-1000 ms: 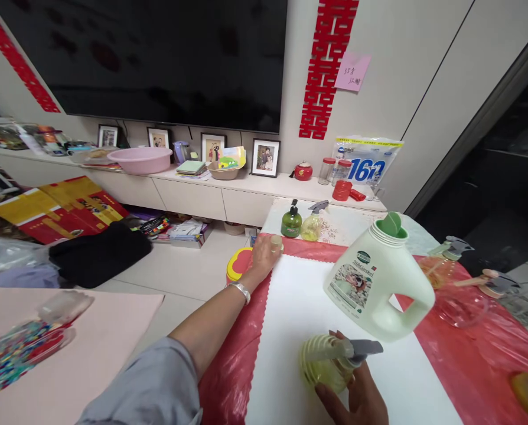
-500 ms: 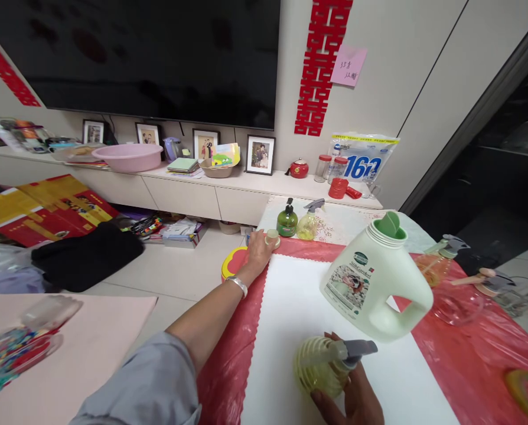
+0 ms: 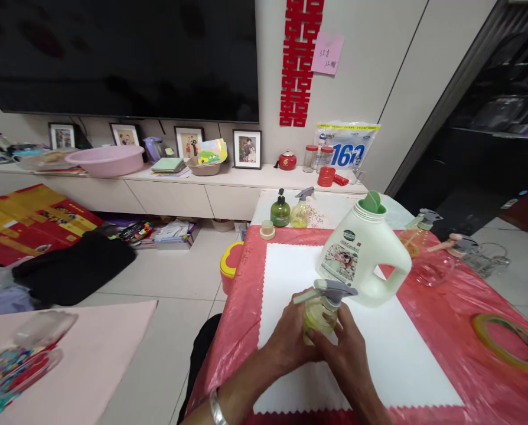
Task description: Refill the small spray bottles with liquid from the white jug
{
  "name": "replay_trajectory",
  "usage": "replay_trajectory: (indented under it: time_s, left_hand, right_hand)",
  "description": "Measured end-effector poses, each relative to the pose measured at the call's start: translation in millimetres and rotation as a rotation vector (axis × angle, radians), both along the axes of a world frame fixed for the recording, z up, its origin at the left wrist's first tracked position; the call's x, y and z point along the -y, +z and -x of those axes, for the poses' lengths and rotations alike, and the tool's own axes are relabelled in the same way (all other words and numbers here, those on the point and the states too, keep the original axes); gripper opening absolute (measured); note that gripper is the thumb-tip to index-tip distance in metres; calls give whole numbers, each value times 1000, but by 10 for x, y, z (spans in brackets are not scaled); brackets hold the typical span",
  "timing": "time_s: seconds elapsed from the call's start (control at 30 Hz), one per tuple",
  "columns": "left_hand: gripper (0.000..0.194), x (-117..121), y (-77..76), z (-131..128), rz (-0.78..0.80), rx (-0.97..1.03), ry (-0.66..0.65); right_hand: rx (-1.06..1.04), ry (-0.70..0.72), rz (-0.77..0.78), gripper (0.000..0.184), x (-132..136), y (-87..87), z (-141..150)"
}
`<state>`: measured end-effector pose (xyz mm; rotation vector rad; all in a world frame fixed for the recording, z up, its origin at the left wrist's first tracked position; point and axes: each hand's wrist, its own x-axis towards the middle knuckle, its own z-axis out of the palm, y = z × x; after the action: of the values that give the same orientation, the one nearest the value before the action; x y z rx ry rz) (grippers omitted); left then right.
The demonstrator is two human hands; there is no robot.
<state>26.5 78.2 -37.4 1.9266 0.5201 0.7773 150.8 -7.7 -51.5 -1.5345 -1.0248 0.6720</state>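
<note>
Both hands are wrapped round a small clear spray bottle (image 3: 320, 316) with yellowish liquid and a grey trigger head, held upright above the white sheet (image 3: 290, 386). My left hand (image 3: 293, 330) grips its left side; my right hand (image 3: 346, 345) closes on its right side and front. Just beyond stands a large pale green detergent jug (image 3: 350, 254) with its handle to the right and a green spout in its open mouth. A pale cap (image 3: 267, 230) rests on the red table cover near the far left corner of the sheet.
A green pump bottle (image 3: 280, 211) and another spray bottle (image 3: 299, 213) stand at the table's far end. On the right are an orange spray bottle (image 3: 417, 236), a pink one (image 3: 436, 268) and a tape roll (image 3: 509, 342). A pink table (image 3: 113, 354) is at left.
My left hand has left the cap at the far edge and come back to grip the spray bottle. The bottle, tilted before, is now upright in both hands. The view has shifted right.
</note>
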Motion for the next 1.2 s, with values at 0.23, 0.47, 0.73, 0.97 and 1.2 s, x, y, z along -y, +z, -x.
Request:
replay_trajectory:
  time_s: [0.23,0.47,0.73,0.97,1.2]
  left_hand:
    - [37,87,-30,-100,-62,-47,233]
    - [40,97,-80,-74,-87,-84,221]
    - [54,79,-365,-73,-153,-95,246]
    - [60,67,-362,-47,-111,-80,231]
    - [79,112,-376,-19,146,-155,251]
  right_hand:
    - [193,-12,-88,61,-11,213,1]
    - [17,-66,-189,62,-169,356,116]
    - [-339,-80,-266,76,-180,407,171]
    - [-375,46,-261,73,-215,400,25]
    - [-397,359,-156,53,-242,425,-178]
